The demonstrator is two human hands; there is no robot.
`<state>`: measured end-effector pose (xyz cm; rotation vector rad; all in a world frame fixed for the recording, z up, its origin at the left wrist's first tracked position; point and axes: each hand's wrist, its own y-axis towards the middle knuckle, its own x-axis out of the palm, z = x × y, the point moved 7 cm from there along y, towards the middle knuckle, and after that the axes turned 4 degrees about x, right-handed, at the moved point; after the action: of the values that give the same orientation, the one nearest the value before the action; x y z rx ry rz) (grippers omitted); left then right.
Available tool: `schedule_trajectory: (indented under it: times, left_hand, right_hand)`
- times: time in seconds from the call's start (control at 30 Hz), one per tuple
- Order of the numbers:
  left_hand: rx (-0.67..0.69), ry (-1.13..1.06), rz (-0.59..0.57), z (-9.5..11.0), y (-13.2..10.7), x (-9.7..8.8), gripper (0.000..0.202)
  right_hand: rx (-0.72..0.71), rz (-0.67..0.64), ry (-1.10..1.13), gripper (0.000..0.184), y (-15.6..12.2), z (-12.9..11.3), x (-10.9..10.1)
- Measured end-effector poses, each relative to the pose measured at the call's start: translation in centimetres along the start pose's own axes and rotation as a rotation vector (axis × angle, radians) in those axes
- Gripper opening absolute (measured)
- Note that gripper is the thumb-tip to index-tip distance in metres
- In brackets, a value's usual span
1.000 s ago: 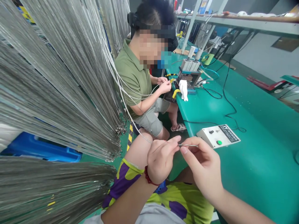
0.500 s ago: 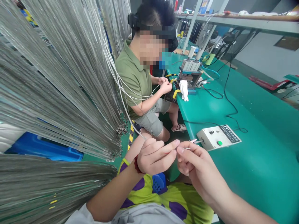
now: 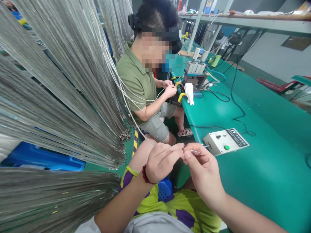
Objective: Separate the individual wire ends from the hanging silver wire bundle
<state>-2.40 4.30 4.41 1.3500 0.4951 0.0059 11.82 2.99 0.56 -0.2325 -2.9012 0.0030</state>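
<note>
Landmark: white control box (image 3: 225, 141), with a green button and a black knob, lying on the green table (image 3: 262, 168).

1. Thin wire (image 3: 194, 150). Held level just left of the control box. Its far tip reaches the box's left end, but whether it touches there cannot be told. Behind the hands a pale strand rises further left, toward the hanging bundles.
2. Left hand (image 3: 161, 161). Left of the control box, off the table edge. The grip is clenched, thumb and forefinger pinching the wire. A red bead bracelet (image 3: 145, 174) sits on the wrist.
3. Right hand (image 3: 204, 168). Just left of and nearer than the control box, fingertip to fingertip with the left hand. Its grip pinches the same wire, on the side nearer the box.
4. Hanging wire bundles (image 3: 60, 97). Silver-grey, dense, well left of the control box. Their ends fan downward.
5. Blue crate (image 3: 43, 158). Far left of the control box, partly behind the bundles.
6. Co-worker (image 3: 138, 77). Seated beyond and left of the control box in a green shirt, both hands at the table edge.
7. Small press machine (image 3: 195, 76). Well beyond the control box, on the table, with a white glove (image 3: 189, 93) hanging at its front.
8. Black cable (image 3: 233, 94). Runs from just beyond the control box away across the table.
</note>
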Motion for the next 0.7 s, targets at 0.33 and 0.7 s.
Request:
schedule_trajectory:
  times: [0.33,0.7]
  left_hand:
    - [-0.743,-0.544,-0.053,-1.8,0.1,0.2,0.005]
    - [-1.098,-0.886,-0.310,-2.7,-0.2,0.8,0.016]
  right_hand:
    - [-0.531,-0.204,-0.488,0.015,0.6,-4.8,-0.2]
    - [-0.851,-0.306,-0.693,0.034,-0.6,-8.5,-0.5]
